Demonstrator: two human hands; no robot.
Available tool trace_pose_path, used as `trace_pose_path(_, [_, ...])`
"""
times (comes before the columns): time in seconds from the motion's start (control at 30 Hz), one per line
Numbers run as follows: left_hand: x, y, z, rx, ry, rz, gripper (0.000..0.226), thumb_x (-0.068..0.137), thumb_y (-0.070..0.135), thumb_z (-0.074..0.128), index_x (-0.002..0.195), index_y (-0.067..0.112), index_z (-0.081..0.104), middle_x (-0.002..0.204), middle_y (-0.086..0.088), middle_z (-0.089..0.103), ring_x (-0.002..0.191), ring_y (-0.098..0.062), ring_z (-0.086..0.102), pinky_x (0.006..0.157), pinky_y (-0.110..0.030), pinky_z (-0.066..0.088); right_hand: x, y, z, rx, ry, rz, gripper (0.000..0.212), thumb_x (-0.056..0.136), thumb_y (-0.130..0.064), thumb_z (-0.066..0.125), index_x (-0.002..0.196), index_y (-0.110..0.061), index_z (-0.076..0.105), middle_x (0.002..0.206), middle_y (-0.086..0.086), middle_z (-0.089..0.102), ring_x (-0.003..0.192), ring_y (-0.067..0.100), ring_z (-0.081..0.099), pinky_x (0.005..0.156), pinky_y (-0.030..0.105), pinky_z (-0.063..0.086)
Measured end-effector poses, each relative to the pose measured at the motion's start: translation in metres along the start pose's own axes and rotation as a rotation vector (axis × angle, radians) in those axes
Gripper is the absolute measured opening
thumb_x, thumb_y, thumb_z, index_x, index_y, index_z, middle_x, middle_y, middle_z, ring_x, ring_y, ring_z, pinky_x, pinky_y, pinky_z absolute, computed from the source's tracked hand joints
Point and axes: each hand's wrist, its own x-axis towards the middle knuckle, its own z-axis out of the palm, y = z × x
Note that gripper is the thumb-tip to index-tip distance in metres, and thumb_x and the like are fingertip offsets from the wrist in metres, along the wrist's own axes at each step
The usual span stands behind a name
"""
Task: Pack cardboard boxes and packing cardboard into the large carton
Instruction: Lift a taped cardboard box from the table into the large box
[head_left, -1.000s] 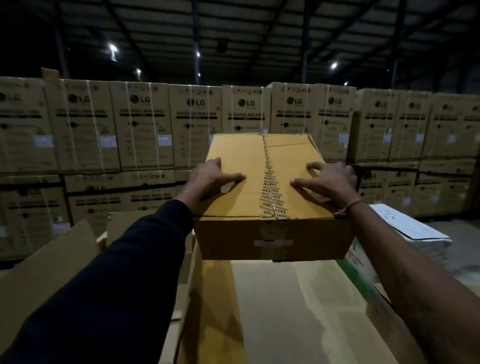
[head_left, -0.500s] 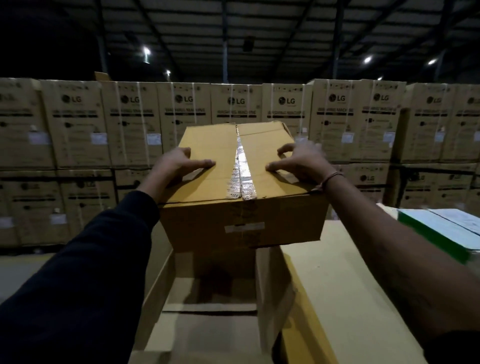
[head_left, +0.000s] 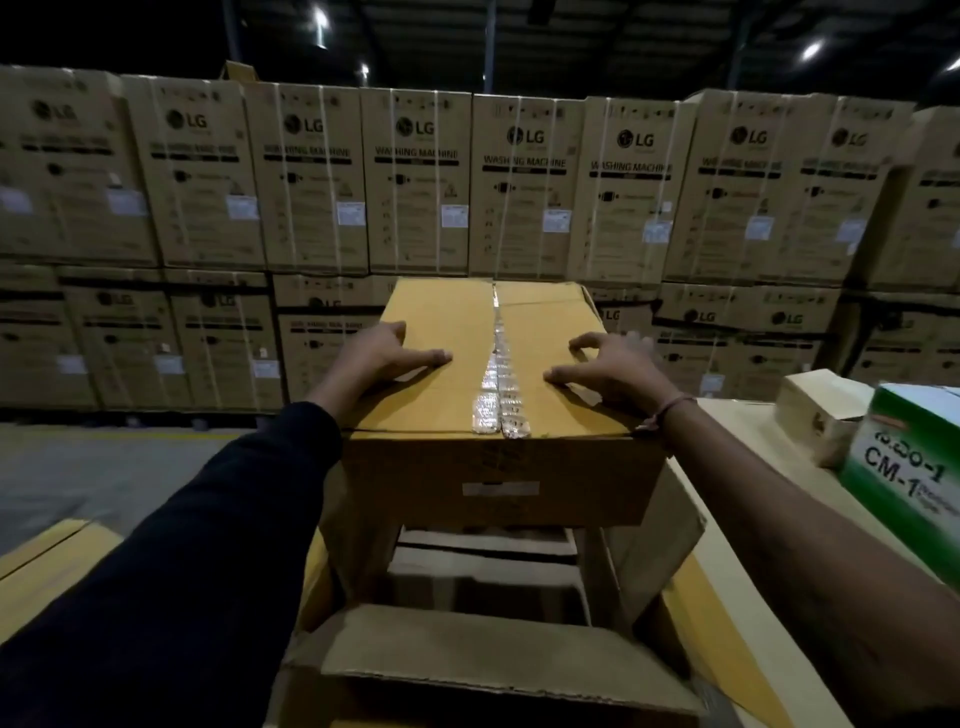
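- The wall of stacked cartons (head_left: 415, 182) at the back all say "LG" and "WASHING MACHINE", each with a small white label and pale straps running top to bottom.
- Off to the right there's a green and white box (head_left: 904, 457) with "CM-1" printed on it twice; the script above that is too blurry for me to read. A small plain brown box (head_left: 818, 418) sits right beside it.
- The cardboard box (head_left: 498, 415) being packed is sealed, with shiny tape down the middle seam. Its long axis runs straight away from the person, short end facing them, top level. There's a pale strip on the near end, no readable text.
- It's held just above the open large carton (head_left: 483, 660), whose flaps stand up around it.
- Left hand (head_left: 384, 358) lies on the top left edge, thumb laid across the lid.
- Right hand (head_left: 613, 369) does the same on the right, fingers spread and bent over the far edge, gripping the box.
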Motion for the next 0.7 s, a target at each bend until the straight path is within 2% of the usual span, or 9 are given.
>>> trace_pose_path(0.03, [-0.003, -0.006, 0.009, 0.015, -0.015, 0.007, 0.121, 0.059, 0.088, 0.072, 0.156, 0.023, 0.039, 0.149, -0.013, 0.05, 0.126, -0.032, 0.055, 0.081, -0.04, 0.048, -0.005, 0.004, 0.01, 0.002, -0.006, 0.002, 0.086, 0.076, -0.081, 0.069, 0.149, -0.037, 0.052, 0.147, 0.018, 0.042, 0.132, 0.039, 0.037, 0.091, 0.039, 0.034])
trace_pose_path(0.17, [-0.017, -0.025, 0.045, 0.049, -0.092, 0.003, 0.119, 0.063, 0.088, 0.07, 0.157, 0.024, 0.037, 0.149, -0.012, 0.05, 0.126, -0.031, 0.055, 0.08, -0.038, 0.046, -0.019, 0.024, 0.051, 0.022, -0.075, 0.026, 0.086, 0.076, -0.082, 0.068, 0.148, -0.036, 0.054, 0.153, 0.017, 0.044, 0.136, 0.038, 0.039, 0.105, 0.042, 0.041])
trace_pose_path(0.27, [-0.026, -0.04, 0.07, 0.102, -0.138, 0.009, 0.122, 0.063, 0.093, 0.063, 0.158, 0.023, 0.036, 0.151, -0.011, 0.051, 0.13, -0.031, 0.055, 0.089, -0.039, 0.05, -0.026, 0.035, 0.081, 0.04, -0.129, 0.069, 0.089, 0.074, -0.085, 0.066, 0.149, -0.038, 0.053, 0.152, 0.016, 0.045, 0.139, 0.037, 0.04, 0.112, 0.045, 0.04])
trace_pose_path(0.37, [-0.034, -0.053, 0.092, 0.079, -0.18, 0.015, 0.117, 0.067, 0.09, 0.064, 0.156, 0.019, 0.039, 0.15, -0.012, 0.053, 0.128, -0.03, 0.057, 0.089, -0.036, 0.049, -0.032, 0.046, 0.11, 0.073, -0.178, 0.107, 0.091, 0.073, -0.087, 0.066, 0.149, -0.039, 0.052, 0.147, 0.012, 0.051, 0.134, 0.034, 0.045, 0.108, 0.043, 0.043])
trace_pose_path(0.47, [-0.034, -0.057, 0.107, 0.075, -0.19, 0.04, 0.109, 0.074, 0.084, 0.066, 0.154, 0.015, 0.041, 0.15, -0.014, 0.052, 0.128, -0.031, 0.056, 0.088, -0.037, 0.048, -0.033, 0.057, 0.129, 0.062, -0.188, 0.123, 0.085, 0.075, -0.087, 0.063, 0.147, -0.041, 0.054, 0.147, 0.01, 0.051, 0.134, 0.034, 0.041, 0.096, 0.037, 0.035])
trace_pose_path(0.63, [-0.025, -0.058, 0.117, 0.077, -0.219, 0.027, 0.105, 0.078, 0.079, 0.068, 0.155, 0.014, 0.039, 0.153, -0.015, 0.048, 0.132, -0.032, 0.053, 0.101, -0.044, 0.051, -0.019, 0.062, 0.139, 0.046, -0.204, 0.124, 0.086, 0.077, -0.085, 0.063, 0.148, -0.038, 0.053, 0.15, 0.01, 0.05, 0.138, 0.035, 0.04, 0.105, 0.04, 0.035])
trace_pose_path(0.7, [-0.022, -0.06, 0.122, 0.067, -0.216, 0.01, 0.105, 0.078, 0.078, 0.068, 0.157, 0.016, 0.037, 0.156, -0.016, 0.043, 0.136, -0.033, 0.05, 0.105, -0.048, 0.05, -0.013, 0.061, 0.142, 0.036, -0.203, 0.13, 0.087, 0.077, -0.085, 0.064, 0.149, -0.037, 0.053, 0.149, 0.01, 0.049, 0.137, 0.036, 0.038, 0.101, 0.038, 0.034])
